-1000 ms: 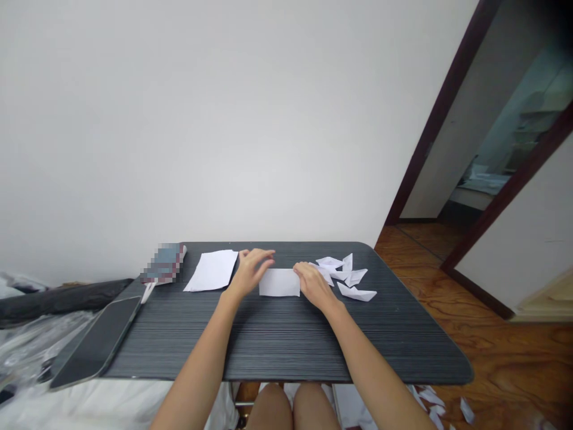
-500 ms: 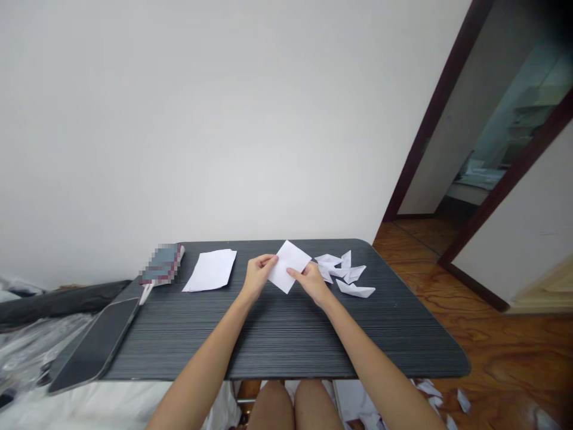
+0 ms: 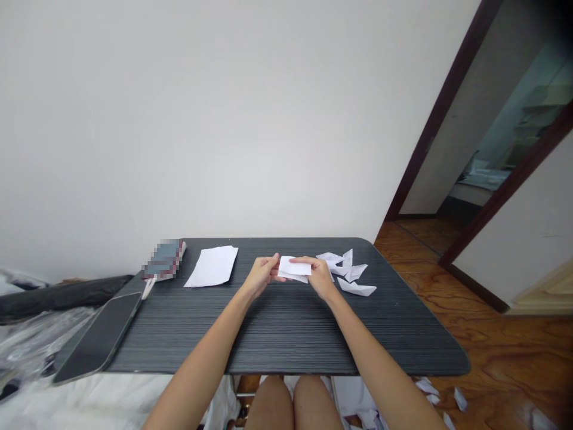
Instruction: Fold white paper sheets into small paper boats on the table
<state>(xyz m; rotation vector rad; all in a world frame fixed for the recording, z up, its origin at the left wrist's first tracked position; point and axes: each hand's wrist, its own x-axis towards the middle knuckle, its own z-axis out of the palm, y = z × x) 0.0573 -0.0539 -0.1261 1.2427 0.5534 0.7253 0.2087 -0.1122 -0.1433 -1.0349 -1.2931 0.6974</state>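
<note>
A small folded sheet of white paper (image 3: pixel 295 267) is held between my two hands, above the middle of the dark table. My left hand (image 3: pixel 263 275) grips its left edge, thumb on top and fingers reaching underneath. From the right side, my right hand (image 3: pixel 319 275) pinches it, with the thumb lying across the upper face. A lower layer of the paper sticks out slightly below the upper one. Just right of my right hand lie several folded white paper boats (image 3: pixel 356 287), close together on the table.
A stack of white paper sheets (image 3: pixel 212 267) lies left of my hands on the dark table (image 3: pixel 286 340). Farther left are a blurred-out booklet-like item (image 3: pixel 163 261) and a large dark phone or tablet (image 3: pixel 101 337) at the edge. Paper pieces (image 3: pixel 460 398) lie on the wooden floor.
The paper was tilted up as a diamond and now lies flatter as a narrow folded rectangle. My right thumb has moved across its upper face; the view has shifted slightly.
</note>
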